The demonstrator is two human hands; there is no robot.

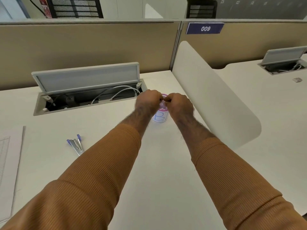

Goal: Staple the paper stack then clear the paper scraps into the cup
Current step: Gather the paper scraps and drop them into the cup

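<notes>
Cup (160, 117), white with a pink rim and blue lettering, stands on the counter (162, 163) at centre, partly hidden by both hands. Left hand (147, 102) and right hand (180, 104) sit over its mouth, fingers curled and pinched together; can't tell what they grip. Stapler (76, 146) lies open on the counter, near left. Paper stack (8, 163) lies at the far-left edge. Open cable tray (86, 97) sits behind, on the left.

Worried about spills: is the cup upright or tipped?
Upright: the cup stands on the desk, mouth upward beneath both hands.
</notes>
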